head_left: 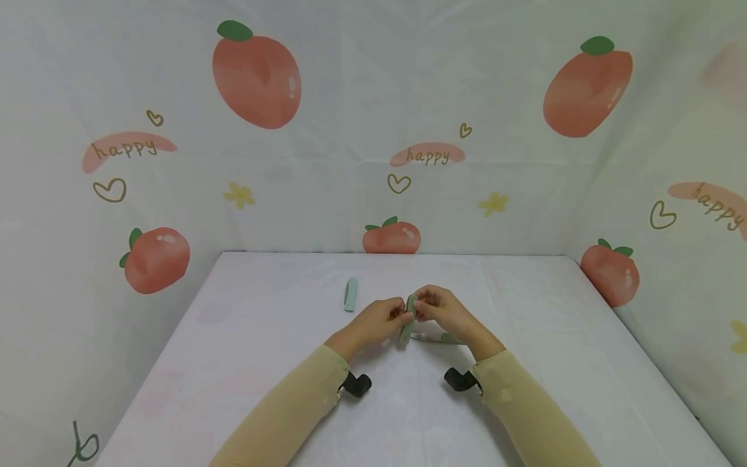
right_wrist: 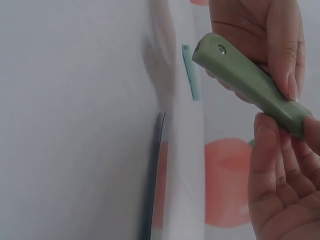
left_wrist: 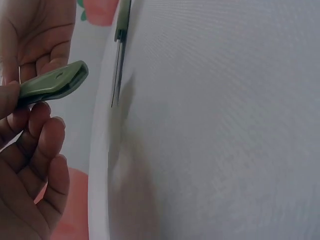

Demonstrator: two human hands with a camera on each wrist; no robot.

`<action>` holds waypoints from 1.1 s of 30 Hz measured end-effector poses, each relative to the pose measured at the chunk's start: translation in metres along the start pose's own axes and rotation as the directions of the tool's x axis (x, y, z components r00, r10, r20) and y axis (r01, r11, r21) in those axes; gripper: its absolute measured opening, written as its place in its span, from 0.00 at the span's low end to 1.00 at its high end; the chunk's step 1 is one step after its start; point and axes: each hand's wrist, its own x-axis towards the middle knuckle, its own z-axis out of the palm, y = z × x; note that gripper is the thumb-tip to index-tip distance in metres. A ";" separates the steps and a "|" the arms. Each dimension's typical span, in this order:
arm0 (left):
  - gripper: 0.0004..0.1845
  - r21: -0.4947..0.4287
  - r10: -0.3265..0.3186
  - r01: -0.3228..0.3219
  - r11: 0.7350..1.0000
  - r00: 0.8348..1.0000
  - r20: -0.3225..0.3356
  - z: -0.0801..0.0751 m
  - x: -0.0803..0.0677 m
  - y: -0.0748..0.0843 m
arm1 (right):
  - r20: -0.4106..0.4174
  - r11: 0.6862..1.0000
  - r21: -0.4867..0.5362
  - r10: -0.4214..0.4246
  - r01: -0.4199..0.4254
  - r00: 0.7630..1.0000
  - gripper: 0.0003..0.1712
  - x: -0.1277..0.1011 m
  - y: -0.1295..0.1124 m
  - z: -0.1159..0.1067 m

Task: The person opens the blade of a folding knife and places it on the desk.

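Observation:
Both hands hold a green-handled folding knife [right_wrist: 242, 77] above the table. My left hand [head_left: 379, 321] grips its middle between thumb and fingers. With thumb and fingertips, my right hand [head_left: 441, 308] pinches its far end. A rivet shows at the knife's other end, and no blade sticks out. Below the right hand, a knife with its blade out [head_left: 428, 337] lies on the table; its green handle [left_wrist: 123, 17] is partly covered by that hand in the head view. Left of the hands lies a teal folded knife [head_left: 350, 295].
The white-covered table [head_left: 262, 389] reaches back to a white cloth backdrop [head_left: 344, 97] printed with fruit, hearts and lettering. Black wrist mounts [head_left: 357, 385] hang below both sleeves, close over the table.

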 end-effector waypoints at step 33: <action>0.14 -0.287 0.058 -0.111 0.951 0.981 -0.187 0.001 -0.004 -0.003 | -0.016 0.983 0.185 -0.005 0.007 1.000 0.15 -0.005 -0.007 -0.001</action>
